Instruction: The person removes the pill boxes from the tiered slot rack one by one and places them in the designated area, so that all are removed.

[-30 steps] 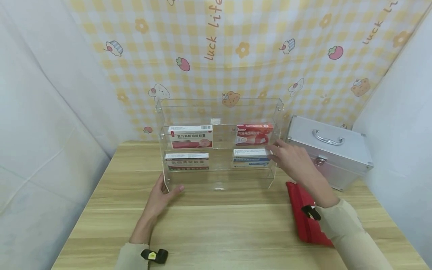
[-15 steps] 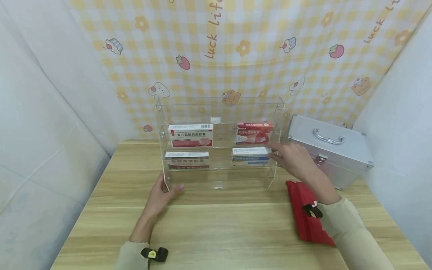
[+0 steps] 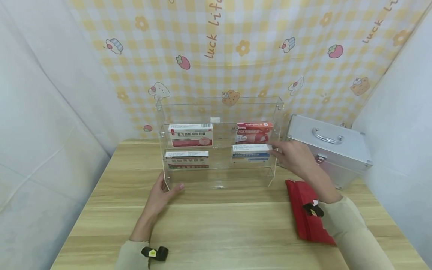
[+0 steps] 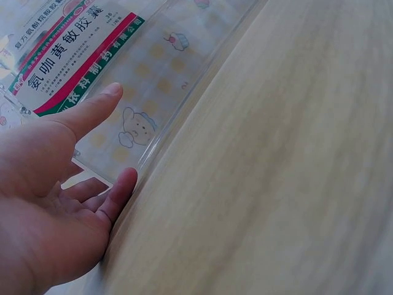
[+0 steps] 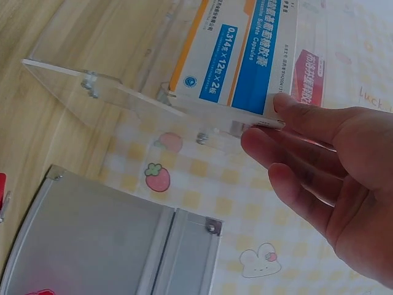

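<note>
My right hand [image 3: 297, 157] pinches the right end of a white, blue and orange medicine box [image 5: 239, 55] between thumb and fingers. This box sits slightly raised at the lower tier of a clear acrylic display rack [image 3: 219, 183]. My left hand [image 3: 158, 198] holds the rack's lower left corner, thumb in front and fingers round the side panel. Just above that thumb stands a white medicine box with red and green bands [image 4: 80, 55]. On the tier above are a white and pink medicine box [image 3: 191, 135] and a red medicine box [image 3: 253, 134].
A silver metal case [image 3: 330, 150] with a handle stands right of the rack, close to my right forearm. Partly under that forearm lies a red zippered pouch [image 3: 310, 217]. Behind the rack hangs a yellow checked cloth [image 3: 243, 67]. The wooden table [image 3: 216, 232] extends in front.
The blue and white medicine box has risen a little within the rack, and its front tilts up more into view. My right hand rose slightly with it. My left hand stays put.
</note>
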`<state>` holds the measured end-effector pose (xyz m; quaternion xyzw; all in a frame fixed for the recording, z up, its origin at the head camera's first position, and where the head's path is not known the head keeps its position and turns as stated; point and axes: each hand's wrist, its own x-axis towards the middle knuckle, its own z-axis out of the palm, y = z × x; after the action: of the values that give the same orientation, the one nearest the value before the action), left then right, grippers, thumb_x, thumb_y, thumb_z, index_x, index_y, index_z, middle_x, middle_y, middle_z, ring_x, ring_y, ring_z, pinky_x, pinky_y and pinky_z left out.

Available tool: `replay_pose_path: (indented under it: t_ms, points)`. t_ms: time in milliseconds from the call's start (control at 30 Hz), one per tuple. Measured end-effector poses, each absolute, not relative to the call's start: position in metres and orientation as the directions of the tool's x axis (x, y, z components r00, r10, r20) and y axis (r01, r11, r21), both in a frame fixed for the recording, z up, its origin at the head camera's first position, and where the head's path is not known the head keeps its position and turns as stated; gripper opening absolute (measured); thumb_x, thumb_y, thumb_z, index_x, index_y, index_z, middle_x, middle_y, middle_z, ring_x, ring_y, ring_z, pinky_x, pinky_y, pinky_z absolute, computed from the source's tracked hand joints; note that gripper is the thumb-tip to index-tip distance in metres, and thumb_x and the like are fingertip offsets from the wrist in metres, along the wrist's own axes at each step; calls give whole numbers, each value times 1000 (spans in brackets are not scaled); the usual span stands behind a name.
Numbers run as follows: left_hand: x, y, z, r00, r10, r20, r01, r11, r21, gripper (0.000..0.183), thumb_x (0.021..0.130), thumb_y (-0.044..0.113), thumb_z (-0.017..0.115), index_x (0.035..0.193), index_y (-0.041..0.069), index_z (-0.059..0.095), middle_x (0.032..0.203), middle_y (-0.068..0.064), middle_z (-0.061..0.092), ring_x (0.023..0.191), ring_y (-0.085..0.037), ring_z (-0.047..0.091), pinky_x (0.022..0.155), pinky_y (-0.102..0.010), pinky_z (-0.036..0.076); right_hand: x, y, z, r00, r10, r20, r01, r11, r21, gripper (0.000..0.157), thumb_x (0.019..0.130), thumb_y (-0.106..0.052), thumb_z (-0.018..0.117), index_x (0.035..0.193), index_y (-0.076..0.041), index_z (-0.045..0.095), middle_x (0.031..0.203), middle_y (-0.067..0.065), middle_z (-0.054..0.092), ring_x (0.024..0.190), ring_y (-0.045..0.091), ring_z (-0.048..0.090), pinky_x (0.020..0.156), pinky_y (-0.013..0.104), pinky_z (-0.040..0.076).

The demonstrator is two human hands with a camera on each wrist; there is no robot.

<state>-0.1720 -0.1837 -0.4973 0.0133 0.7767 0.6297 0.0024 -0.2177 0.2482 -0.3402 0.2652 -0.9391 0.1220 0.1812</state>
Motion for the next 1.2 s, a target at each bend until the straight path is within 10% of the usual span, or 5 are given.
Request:
replay_pose_path:
  t_ms: [1200]
  points:
    - [-172, -184, -498, -999, 28, 25, 29, 187, 982, 88, 85, 30, 78, 155, 28, 25, 156, -10, 32, 142, -27, 30, 115, -43, 26, -186, 252, -289, -684, -453, 572, -597, 798, -81, 41, 80, -11, 82, 120, -13, 72, 88, 3, 74, 66, 14, 68, 48, 28, 47]
